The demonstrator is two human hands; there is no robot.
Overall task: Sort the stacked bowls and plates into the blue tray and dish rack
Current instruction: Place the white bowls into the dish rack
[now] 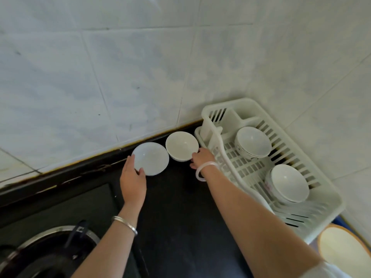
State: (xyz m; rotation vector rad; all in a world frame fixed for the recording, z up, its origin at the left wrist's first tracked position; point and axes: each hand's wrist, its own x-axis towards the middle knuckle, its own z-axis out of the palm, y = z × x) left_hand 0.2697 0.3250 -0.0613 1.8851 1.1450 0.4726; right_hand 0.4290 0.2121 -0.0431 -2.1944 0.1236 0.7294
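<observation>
A small white plate lies on the black counter near the wall, and my left hand grips its near-left rim, thumb on top. Right of it stands a cream bowl; my right hand holds its right side. The white plastic dish rack sits in the corner to the right with two white bowls in it, one at the back and one nearer. At the bottom right a cream plate rests on a blue tray, mostly out of view.
A gas stove with a burner ring fills the lower left. The tiled wall runs close behind the dishes and turns at the corner behind the rack. Black counter lies between my arms.
</observation>
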